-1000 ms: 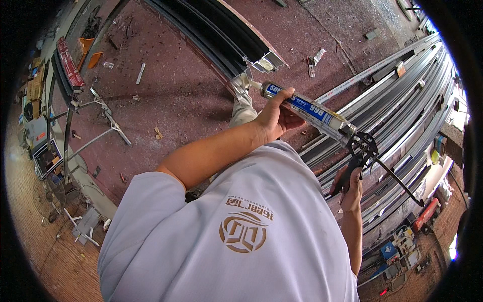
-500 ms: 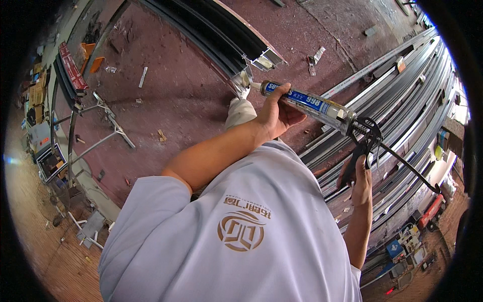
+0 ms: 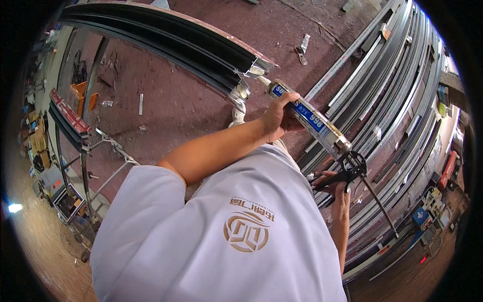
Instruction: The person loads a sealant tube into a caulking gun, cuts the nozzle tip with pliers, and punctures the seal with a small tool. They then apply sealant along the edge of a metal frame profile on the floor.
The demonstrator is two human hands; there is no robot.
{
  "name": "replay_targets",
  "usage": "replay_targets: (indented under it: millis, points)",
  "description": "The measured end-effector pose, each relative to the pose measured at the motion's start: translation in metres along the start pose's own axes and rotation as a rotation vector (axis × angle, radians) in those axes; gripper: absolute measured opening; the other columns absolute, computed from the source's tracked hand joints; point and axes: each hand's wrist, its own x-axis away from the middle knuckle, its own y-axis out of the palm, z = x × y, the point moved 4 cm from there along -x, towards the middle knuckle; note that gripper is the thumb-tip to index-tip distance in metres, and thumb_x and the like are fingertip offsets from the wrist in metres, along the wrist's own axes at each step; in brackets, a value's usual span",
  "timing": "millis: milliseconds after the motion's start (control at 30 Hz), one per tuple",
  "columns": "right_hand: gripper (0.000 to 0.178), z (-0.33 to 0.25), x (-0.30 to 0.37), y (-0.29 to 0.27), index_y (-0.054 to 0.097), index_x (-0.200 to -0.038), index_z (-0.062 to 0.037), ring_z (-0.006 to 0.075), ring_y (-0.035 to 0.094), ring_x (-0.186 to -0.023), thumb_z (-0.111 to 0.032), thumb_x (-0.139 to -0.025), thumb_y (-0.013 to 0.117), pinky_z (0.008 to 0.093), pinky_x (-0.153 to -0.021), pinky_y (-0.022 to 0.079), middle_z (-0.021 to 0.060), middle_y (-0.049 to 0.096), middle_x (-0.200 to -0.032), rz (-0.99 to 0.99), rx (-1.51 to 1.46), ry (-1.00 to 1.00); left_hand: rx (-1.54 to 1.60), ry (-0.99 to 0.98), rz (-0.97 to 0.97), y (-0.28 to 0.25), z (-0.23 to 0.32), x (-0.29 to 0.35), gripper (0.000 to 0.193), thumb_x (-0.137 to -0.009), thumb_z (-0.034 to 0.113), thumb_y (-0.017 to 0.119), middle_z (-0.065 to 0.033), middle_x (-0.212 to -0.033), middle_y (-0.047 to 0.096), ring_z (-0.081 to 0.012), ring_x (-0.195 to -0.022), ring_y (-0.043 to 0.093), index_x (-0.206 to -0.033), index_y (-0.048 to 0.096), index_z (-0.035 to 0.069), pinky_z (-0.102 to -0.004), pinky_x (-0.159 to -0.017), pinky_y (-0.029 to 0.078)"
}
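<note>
A black caulking gun [image 3: 353, 163] carries a clear sealant cartridge [image 3: 303, 111] with a blue label, slanting from upper left to lower right. My left hand [image 3: 280, 118] is wrapped round the front part of the cartridge. Around the black handle and trigger, my right hand [image 3: 332, 187] is closed, its fingers partly hidden. The pale nozzle [image 3: 263, 80] points at the cut end of a long black metal profile [image 3: 171, 43] with hollow chambers; whether it touches the metal I cannot tell. Behind the cartridge, the gun's rod [image 3: 381, 207] sticks out to the lower right.
Many long metal profiles [image 3: 397, 95] lie stacked along the right. At the left, a metal stand [image 3: 84, 166] bears a short black and red profile piece [image 3: 70, 115]. Scraps, including a crumpled wrapper [image 3: 303, 49], litter the reddish floor [image 3: 166, 116]. Tools and boxes lie around the far edges.
The nozzle has shifted up and right, from the lower corner of the profile's end toward its upper part. The gun tilts more steeply, and my right hand has come lower and left. My view has turned.
</note>
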Motion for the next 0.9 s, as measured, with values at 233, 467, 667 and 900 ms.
replay_targets:
  millis: [233, 467, 667, 900]
  points:
    - [0.082, 0.035, 0.013, 0.039, 0.062, -0.110, 0.0053, 0.0223, 0.067, -0.083, -0.074, -0.093, 0.051, 0.0368, -0.077, 0.054, 0.0133, 0.069, -0.093, 0.122, -0.147, -0.097, -0.088, -0.094, 0.055, -0.020, 0.003, 0.000, 0.048, -0.087, 0.050, 0.068, -0.0104, -0.095, 0.073, -0.0251, -0.084, 0.075, -0.107, 0.062, 0.007, -0.0430, -0.084, 0.063]
    - [0.077, 0.051, 0.023, 0.056, 0.061, -0.105, 0.0046, 0.0207, 0.066, -0.076, -0.071, -0.095, 0.052, 0.0346, -0.071, 0.053, 0.0124, 0.068, -0.086, 0.202, -0.165, -0.119, -0.144, -0.139, -0.034, -0.029, 0.008, 0.003, 0.047, -0.087, 0.049, 0.068, -0.0099, -0.094, 0.073, -0.0238, -0.085, 0.075, -0.106, 0.061, 0.007, -0.0417, -0.086, 0.063]
    - [0.072, 0.068, 0.026, 0.058, 0.060, -0.105, 0.0025, 0.0197, 0.065, -0.069, -0.069, -0.096, 0.054, 0.0330, -0.063, 0.053, 0.0110, 0.066, -0.081, 0.249, -0.169, -0.189, -0.167, -0.128, -0.042, -0.032, 0.007, 0.004, 0.049, -0.086, 0.050, 0.068, -0.0095, -0.095, 0.072, -0.0231, -0.085, 0.075, -0.107, 0.060, 0.007, -0.0421, -0.087, 0.063]
    - [0.069, 0.079, 0.029, 0.065, 0.058, -0.107, 0.0008, 0.0194, 0.063, -0.065, -0.067, -0.097, 0.053, 0.0327, -0.058, 0.051, 0.0100, 0.064, -0.078, 0.287, -0.202, -0.179, -0.200, -0.142, -0.061, -0.033, 0.007, 0.003, 0.051, -0.084, 0.051, 0.069, -0.0096, -0.095, 0.072, -0.0228, -0.084, 0.075, -0.108, 0.059, 0.007, -0.0421, -0.088, 0.063]
